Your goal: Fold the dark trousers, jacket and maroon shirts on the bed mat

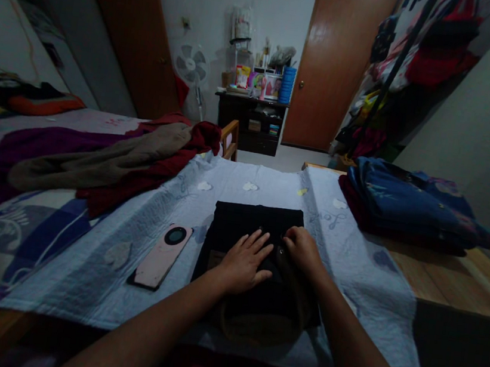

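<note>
A folded dark garment [231,218] lies on a pale blue quilted cloth [267,180] in front of me. My left hand [247,262] rests flat on the garment, fingers spread and palm down. At the garment's right side, my right hand [302,250] has its fingers curled and pressed together on dark fabric. A small round button or fastener [280,251] shows just below those fingertips. Brownish fabric curves along the garment's near edge. A pink phone [162,258] with a round black camera ring lies to the left of the garment.
Folded blue clothes [405,198] are stacked on a wooden surface [431,274] at the right. Purple, brown and red clothes [141,152] lie at the left. Behind stand a fan [192,65], a dark shelf [250,127] and a wooden door [332,68].
</note>
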A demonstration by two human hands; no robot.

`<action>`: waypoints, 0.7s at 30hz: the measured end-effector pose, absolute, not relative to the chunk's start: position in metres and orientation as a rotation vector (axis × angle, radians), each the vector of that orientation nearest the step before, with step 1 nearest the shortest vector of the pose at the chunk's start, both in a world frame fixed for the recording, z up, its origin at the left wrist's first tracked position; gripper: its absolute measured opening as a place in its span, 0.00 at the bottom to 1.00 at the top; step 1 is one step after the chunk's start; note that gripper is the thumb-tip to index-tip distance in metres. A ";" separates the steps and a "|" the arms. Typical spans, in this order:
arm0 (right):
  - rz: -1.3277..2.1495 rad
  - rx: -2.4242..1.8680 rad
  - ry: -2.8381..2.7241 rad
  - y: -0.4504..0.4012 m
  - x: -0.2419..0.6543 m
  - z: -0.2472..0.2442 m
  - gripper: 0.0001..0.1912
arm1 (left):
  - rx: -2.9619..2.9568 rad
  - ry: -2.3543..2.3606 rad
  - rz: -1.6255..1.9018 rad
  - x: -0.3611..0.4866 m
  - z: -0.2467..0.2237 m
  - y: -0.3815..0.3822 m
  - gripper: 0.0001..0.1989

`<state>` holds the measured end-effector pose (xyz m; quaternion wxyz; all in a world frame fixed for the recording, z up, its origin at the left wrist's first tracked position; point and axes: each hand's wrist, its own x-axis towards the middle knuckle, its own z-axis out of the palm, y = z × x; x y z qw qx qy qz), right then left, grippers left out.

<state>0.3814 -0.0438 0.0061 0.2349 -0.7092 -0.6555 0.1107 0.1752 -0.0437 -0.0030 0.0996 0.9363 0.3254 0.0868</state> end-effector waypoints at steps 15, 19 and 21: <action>0.153 -2.153 -2.112 -0.031 0.372 -0.012 0.10 | 2.780 0.996 0.230 0.176 -0.018 -0.045 0.32; 0.276 -2.053 -1.939 -0.031 0.382 -0.015 0.12 | 2.775 1.001 0.245 0.175 -0.018 -0.046 0.32; 0.358 -1.972 -1.818 -0.032 0.388 -0.015 0.11 | 2.772 1.007 0.250 0.175 -0.017 -0.047 0.32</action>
